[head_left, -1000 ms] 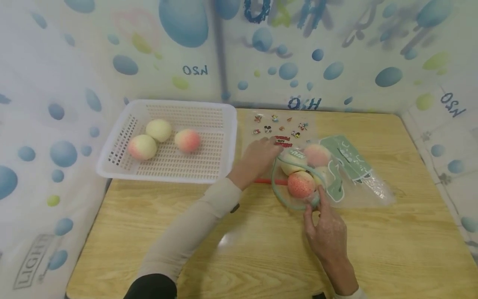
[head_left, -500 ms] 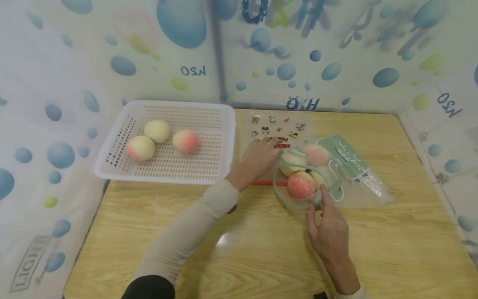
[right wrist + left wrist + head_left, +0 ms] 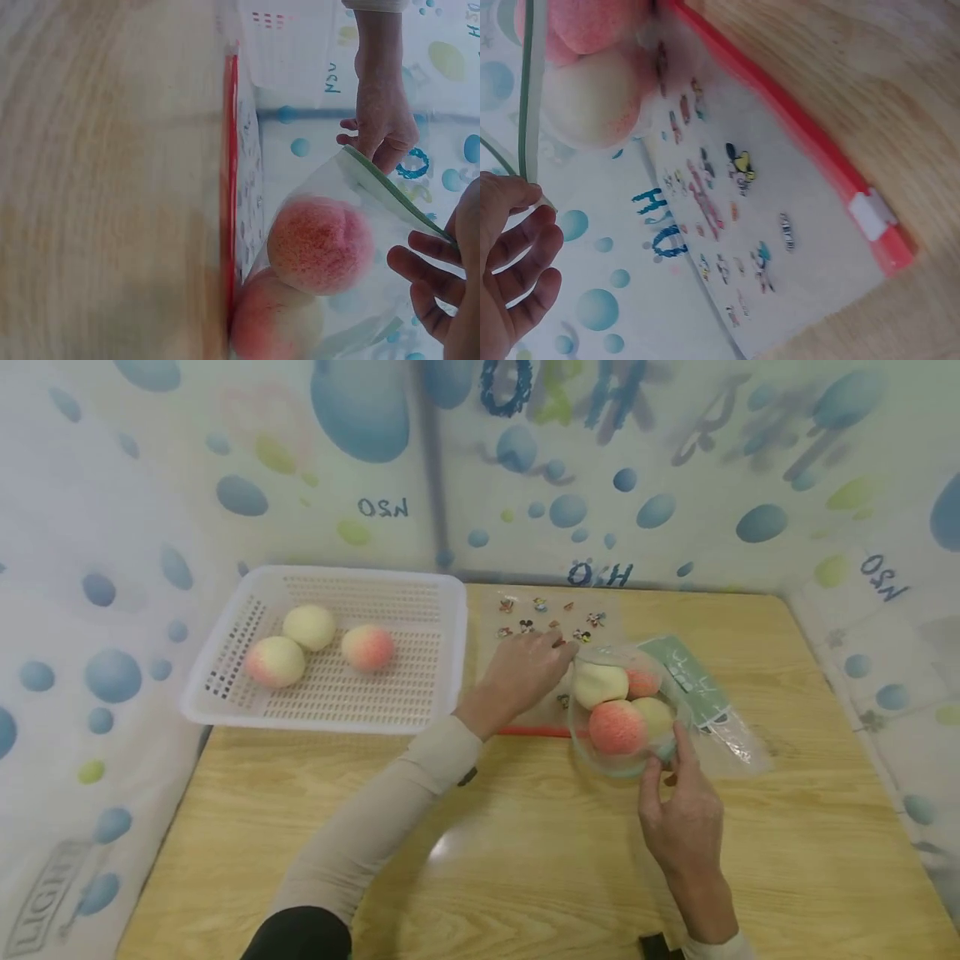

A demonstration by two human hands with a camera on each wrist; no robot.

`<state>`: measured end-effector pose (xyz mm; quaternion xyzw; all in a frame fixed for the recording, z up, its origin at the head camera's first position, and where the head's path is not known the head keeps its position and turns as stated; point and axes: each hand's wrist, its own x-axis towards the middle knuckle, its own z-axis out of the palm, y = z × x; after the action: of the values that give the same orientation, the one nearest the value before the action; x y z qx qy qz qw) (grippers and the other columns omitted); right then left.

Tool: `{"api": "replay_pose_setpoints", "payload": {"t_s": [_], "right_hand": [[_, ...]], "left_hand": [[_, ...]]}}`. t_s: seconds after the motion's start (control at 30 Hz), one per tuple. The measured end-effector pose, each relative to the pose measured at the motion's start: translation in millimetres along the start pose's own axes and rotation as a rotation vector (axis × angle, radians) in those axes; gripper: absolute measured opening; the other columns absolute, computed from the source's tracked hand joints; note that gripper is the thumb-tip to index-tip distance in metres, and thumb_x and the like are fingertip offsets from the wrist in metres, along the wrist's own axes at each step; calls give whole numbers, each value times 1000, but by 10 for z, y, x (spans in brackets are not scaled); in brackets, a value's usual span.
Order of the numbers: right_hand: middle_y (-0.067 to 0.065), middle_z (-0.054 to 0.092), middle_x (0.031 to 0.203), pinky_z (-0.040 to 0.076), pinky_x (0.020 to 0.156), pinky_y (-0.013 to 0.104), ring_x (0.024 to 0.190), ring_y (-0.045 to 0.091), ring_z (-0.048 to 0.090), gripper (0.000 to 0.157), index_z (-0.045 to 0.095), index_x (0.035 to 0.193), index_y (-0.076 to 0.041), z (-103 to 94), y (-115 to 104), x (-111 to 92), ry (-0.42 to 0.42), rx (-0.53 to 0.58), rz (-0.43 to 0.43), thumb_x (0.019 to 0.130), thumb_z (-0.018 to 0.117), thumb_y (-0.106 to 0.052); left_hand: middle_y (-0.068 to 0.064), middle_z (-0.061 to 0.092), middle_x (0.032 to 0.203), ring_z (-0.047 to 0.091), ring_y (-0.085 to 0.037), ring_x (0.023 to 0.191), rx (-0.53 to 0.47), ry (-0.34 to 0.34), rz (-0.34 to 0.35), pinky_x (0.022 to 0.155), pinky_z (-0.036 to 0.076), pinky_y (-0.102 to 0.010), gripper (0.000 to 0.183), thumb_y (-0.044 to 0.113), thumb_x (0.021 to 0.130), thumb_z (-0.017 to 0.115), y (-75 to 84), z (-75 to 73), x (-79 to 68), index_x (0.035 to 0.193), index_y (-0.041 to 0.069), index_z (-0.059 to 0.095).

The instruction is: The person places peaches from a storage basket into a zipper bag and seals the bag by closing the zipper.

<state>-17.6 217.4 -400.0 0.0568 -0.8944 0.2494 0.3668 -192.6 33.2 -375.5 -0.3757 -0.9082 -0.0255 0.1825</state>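
In the head view, a clear plastic zip bag with a pale green seal strip holds several peaches. My left hand pinches the strip at one end of the bag's mouth, thumb against forefinger, other fingers loosely bent. At the opposite end, my right hand pinches the same edge between thumb and fingers. The bag's mouth faces me, stretched between both hands, and its green printed part trails behind to the right. Under it lies a flat, clear cartoon-printed bag with a red zip and white slider.
A white perforated plastic basket stands left of the bags and holds 3 peaches. Both bags and the basket are on a wooden table. A patterned wall covering closes off the back and sides.
Both hands have lifted the bag's mouth and shifted it to the right, pulling it more upright. The peaches inside have rolled closer together. The basket stays in place.
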Motion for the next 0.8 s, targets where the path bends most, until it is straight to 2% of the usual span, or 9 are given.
{"api": "replay_pose_setpoints", "payload": {"t_s": [0.1,0.3,0.43,0.6,0.7,0.8], "right_hand": [[17,64,83,42,44,36,56,25,54,51,41,132,0,-39,10,37,-2,28,21,84,49,-12],[12,62,81,40,47,29,63,24,55,50,40,133,0,-140,24,149,2,42,43,84,47,-9],[13,62,84,38,55,20,66,24,55,50,39,133,0,-184,24,236,25,79,44,85,46,-8],[16,64,87,41,70,11,72,19,58,45,40,130,4,-223,26,365,121,199,23,86,48,-2],[17,64,83,44,70,12,73,11,59,41,42,125,7,-236,33,435,195,264,-1,85,48,2],[19,62,77,46,70,14,72,10,60,38,44,121,10,-252,26,495,253,319,8,84,48,3]], "left_hand": [[1,59,83,50,-10,57,-19,35,2,42,37,-19,23,13,89,45,15,-41,57,103,17,64],[1,57,74,45,-9,52,-56,105,15,39,34,-17,23,11,90,43,49,-158,189,101,15,64],[2,54,70,41,-8,50,-73,117,-18,37,31,-19,24,13,92,41,43,-225,246,99,17,64],[4,50,67,40,-8,51,-97,147,-53,36,32,-22,25,20,94,38,21,-303,314,95,18,63],[4,49,67,40,-8,51,-108,156,-64,37,32,-21,25,20,94,38,12,-367,363,95,18,62],[4,54,74,42,-7,53,-126,154,-68,39,34,-20,26,22,94,39,10,-433,406,101,18,63]]}}
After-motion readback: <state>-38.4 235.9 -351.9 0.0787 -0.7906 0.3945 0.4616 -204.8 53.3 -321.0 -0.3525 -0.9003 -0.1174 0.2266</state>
